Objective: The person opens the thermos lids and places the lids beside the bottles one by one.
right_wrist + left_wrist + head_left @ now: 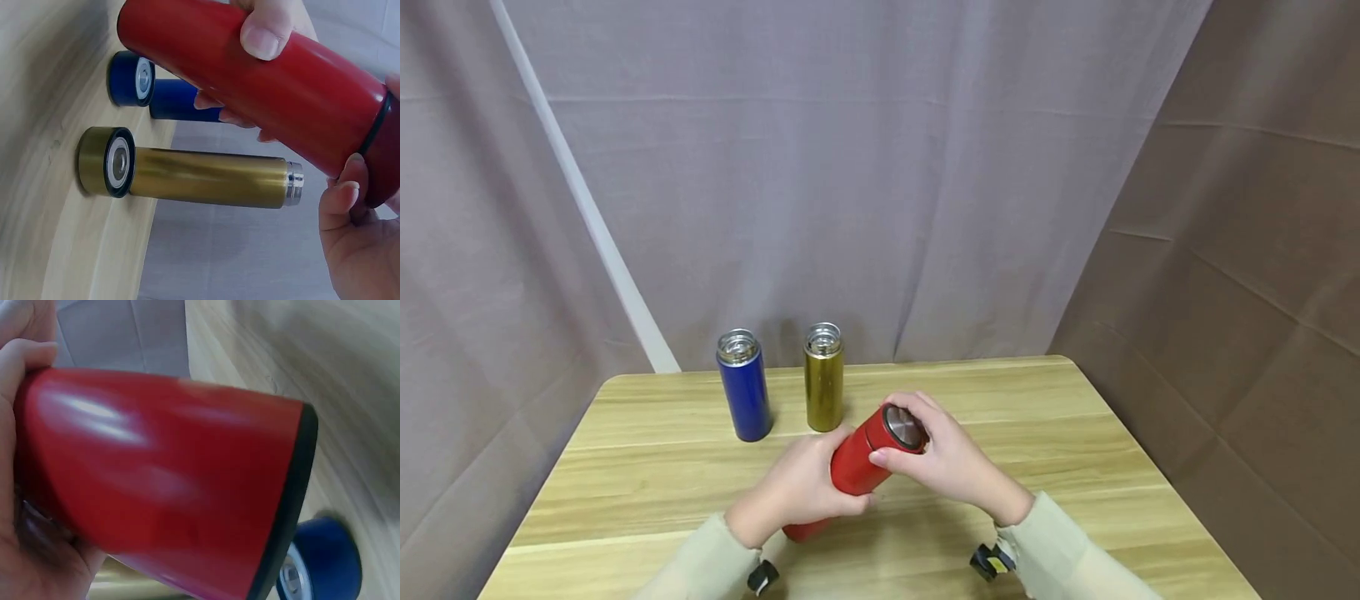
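Note:
A red thermos flask (856, 465) is held tilted over the table, its steel-topped lid (904, 427) up and to the right. My left hand (805, 479) grips the flask's body, thumb on the near side. Fingers and thumb of my right hand (951, 458) are curled round the lid. A dark seam separates lid and body in the right wrist view, where the left thumb (262, 39) lies across the red side. The flask's dark base (294, 494) shows in the left wrist view.
Lidless blue flask (747, 392) and gold flask (824, 383) stand upright at the table's back left. Their caps, a blue cap (131, 78) and a gold cap (106, 161), rest on the wooden table (1037, 417) nearer me. Grey curtains surround the table.

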`<state>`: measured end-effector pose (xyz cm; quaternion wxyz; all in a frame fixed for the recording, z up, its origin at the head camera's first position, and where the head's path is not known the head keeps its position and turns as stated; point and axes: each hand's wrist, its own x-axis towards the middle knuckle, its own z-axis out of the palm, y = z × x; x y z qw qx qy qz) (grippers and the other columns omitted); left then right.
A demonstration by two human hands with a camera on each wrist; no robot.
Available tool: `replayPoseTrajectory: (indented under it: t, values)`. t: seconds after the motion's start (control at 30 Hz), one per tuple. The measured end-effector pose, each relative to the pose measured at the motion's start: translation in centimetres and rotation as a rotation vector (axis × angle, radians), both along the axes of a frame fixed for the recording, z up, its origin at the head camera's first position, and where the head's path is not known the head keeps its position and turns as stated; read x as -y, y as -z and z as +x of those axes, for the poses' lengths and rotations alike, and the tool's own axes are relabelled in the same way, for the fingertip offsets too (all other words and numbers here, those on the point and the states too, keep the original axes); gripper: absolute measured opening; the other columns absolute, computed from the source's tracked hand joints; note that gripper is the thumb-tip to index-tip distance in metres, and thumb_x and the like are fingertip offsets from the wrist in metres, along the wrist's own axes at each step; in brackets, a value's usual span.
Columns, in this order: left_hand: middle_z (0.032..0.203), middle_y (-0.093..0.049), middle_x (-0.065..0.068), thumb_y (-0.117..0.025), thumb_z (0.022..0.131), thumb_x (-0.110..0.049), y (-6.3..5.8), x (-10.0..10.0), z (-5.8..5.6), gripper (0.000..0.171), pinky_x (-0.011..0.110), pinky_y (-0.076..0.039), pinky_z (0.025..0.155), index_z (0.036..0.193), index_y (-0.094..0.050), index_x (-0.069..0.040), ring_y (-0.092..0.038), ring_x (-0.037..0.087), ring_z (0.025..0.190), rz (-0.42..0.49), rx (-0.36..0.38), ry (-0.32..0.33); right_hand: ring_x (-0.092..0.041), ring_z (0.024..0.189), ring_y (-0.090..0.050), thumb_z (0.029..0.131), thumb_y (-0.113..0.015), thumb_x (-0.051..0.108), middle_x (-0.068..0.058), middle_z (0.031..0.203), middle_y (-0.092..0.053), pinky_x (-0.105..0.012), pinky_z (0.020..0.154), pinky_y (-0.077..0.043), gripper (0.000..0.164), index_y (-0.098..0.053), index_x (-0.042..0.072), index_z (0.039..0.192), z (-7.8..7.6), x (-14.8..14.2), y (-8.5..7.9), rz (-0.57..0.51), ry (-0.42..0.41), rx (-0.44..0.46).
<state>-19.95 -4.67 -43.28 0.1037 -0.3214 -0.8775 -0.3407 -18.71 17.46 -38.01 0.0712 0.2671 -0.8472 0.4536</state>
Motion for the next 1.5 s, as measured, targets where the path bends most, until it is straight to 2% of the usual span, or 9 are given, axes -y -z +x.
replayPoseTrajectory:
  t: [0.2, 0.3, 0.43, 0.63, 0.83, 1.0, 1.17, 1.4, 1.5]
  values:
    - [0.089, -0.059, -0.014, -0.081, 0.066, -0.041, -0.1, -0.1, 0.0, 0.058, 0.025, -0.049, 0.064, 0.115, -0.055, -0.022, -0.056, 0.004, 0.073, 0.002, -0.042, -0.062, -0.014, 0.092, -0.059, 0.081, -0.076, 0.04, 0.007, 0.113, -0.057, -0.033, 0.076, -0.054, 0.056, -0.052, 0.024, 0.129, -0.2, 0.0, 0.1, 0.017, 0.011, 0.004]
    - [0.099, -0.059, -0.008, -0.082, 0.066, -0.037, 0.0, 0.0, 0.0, 0.067, 0.031, -0.049, 0.073, 0.123, -0.055, -0.017, -0.056, 0.01, 0.082, -0.039, -0.152, -0.147, -0.018, 0.085, -0.059, 0.083, -0.074, 0.041, 0.002, 0.11, -0.058, -0.035, 0.07, -0.053, 0.057, -0.05, 0.023, 0.131, -0.3, 0.1, 0.1, 0.032, 0.07, 0.063]
    - [0.102, -0.058, 0.003, -0.084, 0.06, -0.027, 0.0, 0.2, -0.1, 0.072, 0.04, -0.046, 0.08, 0.125, -0.056, -0.013, -0.057, 0.022, 0.088, -0.119, -0.346, -0.248, -0.02, 0.069, -0.055, 0.084, -0.069, 0.052, 0.0, 0.1, -0.059, -0.032, 0.055, -0.049, 0.052, -0.057, 0.019, 0.122, -0.4, 0.3, 0.1, 0.077, 0.178, 0.162]
    - [0.098, -0.05, 0.008, -0.085, 0.056, -0.022, 0.3, 0.5, -0.3, 0.069, 0.043, -0.044, 0.079, 0.12, -0.059, -0.011, -0.051, 0.026, 0.086, -0.115, -0.476, -0.261, -0.02, 0.062, -0.053, 0.082, -0.069, 0.055, -0.001, 0.082, -0.06, -0.031, 0.049, -0.046, 0.05, -0.06, 0.02, 0.116, -0.5, 0.2, 0.5, 0.102, 0.183, 0.223]
    - [0.091, -0.051, 0.003, -0.087, 0.056, -0.032, 0.1, 0.9, -0.1, 0.074, 0.038, -0.046, 0.074, 0.12, -0.058, -0.01, -0.051, 0.023, 0.08, -0.14, -0.465, -0.249, -0.017, 0.067, -0.056, 0.083, -0.071, 0.051, -0.001, 0.09, -0.062, -0.032, 0.054, -0.049, 0.055, -0.057, 0.02, 0.126, -0.7, -0.1, 0.7, 0.092, 0.098, 0.216]
    - [0.09, -0.053, -0.003, -0.086, 0.058, -0.039, -0.2, 1.1, 0.0, 0.071, 0.032, -0.046, 0.067, 0.119, -0.059, -0.014, -0.053, 0.016, 0.08, -0.174, -0.355, -0.223, -0.015, 0.087, -0.058, 0.081, -0.075, 0.043, 0.007, 0.112, -0.057, -0.033, 0.073, -0.053, 0.06, -0.051, 0.024, 0.133, -0.7, -0.5, 0.5, 0.125, -0.005, 0.092]
    - [0.094, -0.056, -0.005, -0.086, 0.06, -0.038, -0.2, 1.4, 0.1, 0.072, 0.032, -0.047, 0.07, 0.123, -0.06, -0.016, -0.054, 0.015, 0.084, -0.172, -0.277, -0.217, -0.012, 0.104, -0.055, 0.083, -0.076, 0.035, 0.014, 0.126, -0.052, -0.036, 0.089, -0.05, 0.06, -0.047, 0.031, 0.135, -0.6, -0.6, 0.6, 0.165, -0.077, -0.005]
    - [0.104, -0.057, 0.002, -0.086, 0.061, -0.03, 0.1, 1.4, 0.0, 0.073, 0.042, -0.046, 0.085, 0.126, -0.058, -0.013, -0.054, 0.023, 0.092, -0.153, -0.353, -0.246, -0.018, 0.104, -0.059, 0.08, -0.071, 0.055, 0.005, 0.132, -0.051, -0.038, 0.084, -0.051, 0.074, -0.039, 0.029, 0.143, -0.5, 0.0, 0.8, 0.114, 0.1, 0.153]
    - [0.105, -0.057, 0.004, -0.087, 0.061, -0.026, 0.1, 1.4, 0.1, 0.073, 0.043, -0.045, 0.088, 0.126, -0.057, -0.012, -0.053, 0.025, 0.092, -0.153, -0.398, -0.251, -0.018, 0.099, -0.06, 0.084, -0.064, 0.059, 0.0, 0.125, -0.056, -0.036, 0.078, -0.052, 0.069, -0.044, 0.022, 0.139, -0.7, 0.3, 0.9, 0.123, 0.152, 0.213]
